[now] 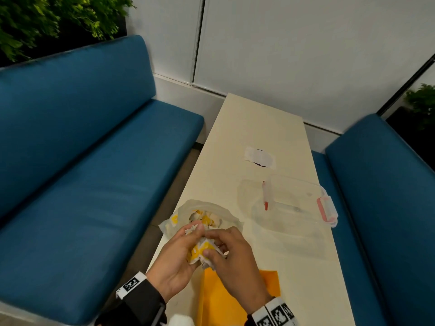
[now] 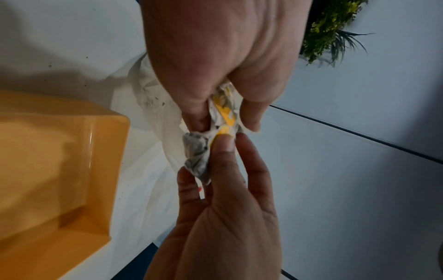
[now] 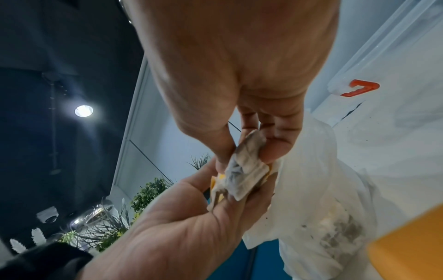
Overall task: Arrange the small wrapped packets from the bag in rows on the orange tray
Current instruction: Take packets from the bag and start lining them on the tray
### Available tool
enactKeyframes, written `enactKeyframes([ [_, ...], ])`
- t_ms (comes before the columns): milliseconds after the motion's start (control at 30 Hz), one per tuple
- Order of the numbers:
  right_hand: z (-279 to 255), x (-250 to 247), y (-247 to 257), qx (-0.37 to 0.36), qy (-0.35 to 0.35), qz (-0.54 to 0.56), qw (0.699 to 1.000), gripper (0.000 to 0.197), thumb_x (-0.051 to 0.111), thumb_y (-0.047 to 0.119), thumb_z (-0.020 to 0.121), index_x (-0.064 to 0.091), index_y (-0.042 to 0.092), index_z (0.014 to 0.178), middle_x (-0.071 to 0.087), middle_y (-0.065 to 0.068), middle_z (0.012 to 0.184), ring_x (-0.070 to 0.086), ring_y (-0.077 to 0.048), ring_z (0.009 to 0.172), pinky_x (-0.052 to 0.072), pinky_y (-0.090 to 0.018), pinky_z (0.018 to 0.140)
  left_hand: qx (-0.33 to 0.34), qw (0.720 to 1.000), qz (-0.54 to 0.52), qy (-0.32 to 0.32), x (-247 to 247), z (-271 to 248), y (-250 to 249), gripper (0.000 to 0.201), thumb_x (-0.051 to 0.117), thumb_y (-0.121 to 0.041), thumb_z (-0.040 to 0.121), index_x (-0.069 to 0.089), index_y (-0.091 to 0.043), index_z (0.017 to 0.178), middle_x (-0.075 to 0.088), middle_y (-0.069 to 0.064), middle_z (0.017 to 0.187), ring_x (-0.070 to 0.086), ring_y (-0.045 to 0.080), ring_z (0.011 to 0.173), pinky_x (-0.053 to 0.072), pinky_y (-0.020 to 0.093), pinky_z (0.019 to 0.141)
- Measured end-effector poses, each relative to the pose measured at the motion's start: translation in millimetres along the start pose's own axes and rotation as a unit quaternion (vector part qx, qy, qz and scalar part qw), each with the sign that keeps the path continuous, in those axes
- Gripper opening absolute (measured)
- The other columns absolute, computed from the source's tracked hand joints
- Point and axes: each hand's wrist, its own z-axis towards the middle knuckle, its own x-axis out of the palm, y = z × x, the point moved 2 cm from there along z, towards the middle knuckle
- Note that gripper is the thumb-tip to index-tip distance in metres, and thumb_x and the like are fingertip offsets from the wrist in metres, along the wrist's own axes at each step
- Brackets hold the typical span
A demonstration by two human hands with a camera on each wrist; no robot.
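Above the orange tray (image 1: 270, 281), left hand (image 1: 175, 257) and right hand (image 1: 231, 257) each pinch the wrapped packets (image 1: 203, 249). Plastic bag (image 1: 226, 214) lies just beyond on the surface (image 1: 259, 118).

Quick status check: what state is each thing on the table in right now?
Packets: held in both hands, above the table.
Bag: open, more packets inside.
Tray: nothing seen on it.
Clear box: no lid on, latch flipped out.
Left hand: grips packets.
Right hand: pinches packets.

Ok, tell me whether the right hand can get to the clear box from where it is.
Probably not yet: the right hand is pinching a packet together with the left hand. The way to the clear box looks free otherwise.
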Motion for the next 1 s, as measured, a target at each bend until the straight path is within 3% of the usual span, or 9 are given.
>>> enactKeyframes([
  [100,2,-4,2,-0.004,-0.004,0.001,1.0,0.04,0.073,0.017,0.086,0.061,0.049,0.107,0.054,0.011,0.098,0.053,0.007,0.092,0.042,-0.004,0.074,-0.006,1.0,0.0,0.018,-3,1,-1,0.041,0.067,-0.009,0.088,0.062,-0.008,0.129,0.071,0.02,0.121,0.07,0.035,0.108,0.063,0.039,0.078],
  [233,4,-6,0,0.0,-0.008,0.014,1.0,0.044,0.074,0.015,0.085,0.06,0.053,0.101,0.058,0.01,0.092,0.054,0.001,0.086,0.043,-0.007,0.072,-0.004,1.0,-0.002,0.015,-9,5,-3,0.049,0.069,-0.001,0.083,0.06,-0.009,0.13,0.068,0.023,0.126,0.063,0.042,0.12,0.051,0.05,0.098],
  [367,4,-8,-1,0.007,-0.008,0.046,0.999,0.039,0.074,0.011,0.084,0.068,0.048,0.097,0.058,0.007,0.084,0.054,-0.004,0.077,0.047,-0.014,0.072,-0.003,1.0,0.005,0.02,-8,4,-4,0.047,0.068,-0.001,0.085,0.06,-0.009,0.131,0.067,0.024,0.126,0.066,0.04,0.115,0.054,0.048,0.094],
  [500,3,-18,-3,0.016,-0.007,0.042,0.999,0.028,0.074,0.011,0.084,0.07,0.039,0.089,0.06,0.007,0.084,0.056,-0.007,0.077,0.049,-0.017,0.073,-0.007,1.0,0.012,0.019,-9,1,-6,0.048,0.068,-0.001,0.087,0.059,-0.009,0.134,0.066,0.026,0.128,0.067,0.039,0.113,0.057,0.046,0.091],
  [633,-1,-28,-7,0.028,-0.005,0.041,0.999,0.018,0.075,0.015,0.084,0.066,0.03,0.079,0.067,0.009,0.085,0.06,-0.007,0.074,0.05,-0.019,0.067,-0.013,1.0,0.005,0.026,-10,-5,-12,0.05,0.068,-0.001,0.084,0.06,-0.009,0.133,0.067,0.025,0.128,0.065,0.041,0.118,0.063,0.042,0.081],
  [767,-4,-40,-9,0.029,-0.007,0.046,0.998,0.02,0.075,0.01,0.082,0.064,0.026,0.077,0.067,0.007,0.081,0.06,-0.007,0.072,0.049,-0.019,0.066,-0.01,0.999,-0.003,0.044,-16,-12,-20,0.044,0.064,0.001,0.086,0.062,-0.009,0.128,0.071,0.022,0.12,0.074,0.03,0.093,0.062,0.036,0.063],
  [867,-7,-44,-20,0.044,-0.004,0.036,0.998,0.023,0.073,0.007,0.082,0.067,0.029,0.079,0.068,0.008,0.083,0.062,-0.008,0.076,0.052,-0.022,0.069,-0.013,0.998,0.01,0.059,-27,-20,-27,0.042,0.064,0.002,0.085,0.063,-0.01,0.125,0.073,0.017,0.109,0.073,0.027,0.086,0.062,0.034,0.063],
  [933,-10,-43,-29,0.068,0.007,0.013,0.998,0.021,0.075,0.01,0.081,0.067,0.029,0.076,0.069,0.007,0.081,0.064,-0.008,0.077,0.054,-0.024,0.07,-0.022,0.997,0.031,0.068,-35,-26,-28,0.047,0.072,0.002,0.081,0.064,-0.01,0.127,0.072,0.015,0.104,0.072,0.026,0.084,0.061,0.034,0.061],
  [1000,-13,-37,-38,0.086,0.023,-0.029,0.996,0.016,0.079,0.017,0.08,0.068,0.027,0.073,0.07,0.007,0.078,0.064,-0.006,0.077,0.053,-0.019,0.07,-0.047,0.995,0.041,0.074,-46,-31,-24,0.067,0.092,0.001,0.065,0.066,-0.009,0.126,0.07,0.019,0.107,0.072,0.03,0.085,0.061,0.036,0.062],
])
